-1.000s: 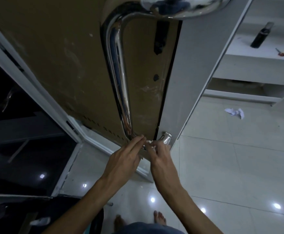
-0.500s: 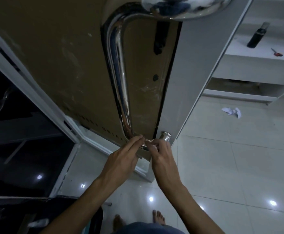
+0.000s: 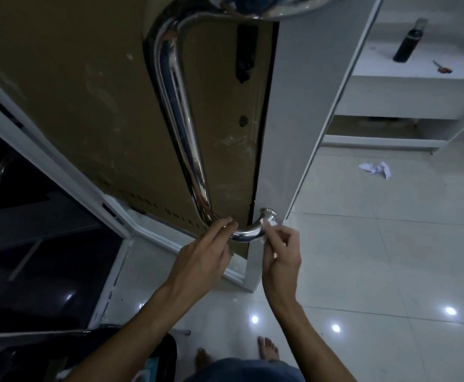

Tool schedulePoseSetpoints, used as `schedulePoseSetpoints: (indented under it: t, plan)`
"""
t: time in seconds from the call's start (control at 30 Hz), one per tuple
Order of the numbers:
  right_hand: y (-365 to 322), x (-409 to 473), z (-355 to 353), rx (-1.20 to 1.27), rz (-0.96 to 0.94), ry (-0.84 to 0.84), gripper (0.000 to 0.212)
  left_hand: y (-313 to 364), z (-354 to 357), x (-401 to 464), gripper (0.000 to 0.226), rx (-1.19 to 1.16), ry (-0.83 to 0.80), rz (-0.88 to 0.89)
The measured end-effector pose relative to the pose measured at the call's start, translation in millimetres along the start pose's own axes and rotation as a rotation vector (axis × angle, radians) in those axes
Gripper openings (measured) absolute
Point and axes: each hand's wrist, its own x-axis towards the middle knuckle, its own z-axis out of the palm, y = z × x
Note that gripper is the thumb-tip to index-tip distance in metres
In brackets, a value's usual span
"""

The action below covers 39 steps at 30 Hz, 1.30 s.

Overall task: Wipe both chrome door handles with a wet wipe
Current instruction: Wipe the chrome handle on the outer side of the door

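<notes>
A long chrome pull handle (image 3: 182,125) runs down the brown-covered door (image 3: 87,106) and curves at its lower end into a round mount (image 3: 268,212) on the door's edge. My right hand (image 3: 280,252) pinches a small white wet wipe (image 3: 268,224) against the handle's lower bend, just below the mount. The fingertips of my left hand (image 3: 206,252) rest on the curve of the handle to the left of the wipe. A second chrome handle's top (image 3: 266,6) shows at the upper edge of the view.
The door's pale edge (image 3: 308,106) stands open over a glossy tiled floor (image 3: 376,271). A crumpled white wipe (image 3: 375,169) lies on the floor at right. White shelves (image 3: 418,86) behind hold a dark bottle (image 3: 410,40). My bare feet (image 3: 266,351) are below.
My right hand has slid right with the wipe, from the middle of the bottom bend to beside the mount, baring the chrome curve. My left hand has barely moved.
</notes>
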Motion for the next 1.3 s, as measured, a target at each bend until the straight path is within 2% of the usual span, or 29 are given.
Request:
schedulePoseSetpoints:
  t: [0.13, 0.3, 0.4, 0.5, 0.73, 0.9, 1.0, 1.1, 1.2, 1.3]
  plan:
    - [-6.5, 17.4, 3.2, -0.025, 0.135, 0.155, 0.028, -2.6, -3.0, -0.7, 0.043, 0.014, -0.024, 0.006]
    - [-4.7, 1.6, 14.2, 0.270, 0.515, 0.222, 0.027, -6.0, -2.5, -2.1, 0.046, 0.013, -0.051, 0.005]
    - [-2.7, -1.3, 18.0, 0.645, 0.747, 0.165, 0.029, -7.7, -3.2, -2.4, 0.048, 0.004, -0.066, 0.015]
    - [-2.9, 9.1, 11.3, 0.923, 0.801, 0.037, 0.033, -10.1, -4.8, -2.3, 0.049, 0.012, -0.078, 0.025]
    - [2.0, 16.2, 9.6, 1.101, 0.916, -0.210, 0.039, -13.0, -5.8, -1.0, 0.050, 0.009, -0.099, 0.043]
    - [-11.3, -5.8, 34.5, 1.253, 0.984, -0.220, 0.033, -14.4, -7.5, 0.7, 0.049, 0.002, -0.077, 0.055]
    - [-16.9, -13.7, 34.0, 1.221, 0.987, -0.100, 0.029, -16.0, -7.3, 1.8, 0.048, -0.001, -0.078, 0.067]
    - [-17.3, -23.9, 30.2, 1.054, 0.911, 0.161, 0.024, -17.8, -6.1, 2.5, 0.049, 0.021, -0.068, 0.076]
    - [-20.6, -26.4, 32.5, 0.723, 0.768, 0.351, 0.024, -18.4, -5.2, 3.1, 0.049, 0.014, -0.059, 0.072]
    - [-20.5, -16.6, 27.4, 0.338, 0.498, 0.381, 0.026, -19.6, -5.5, 2.3, 0.049, 0.015, -0.070, 0.089]
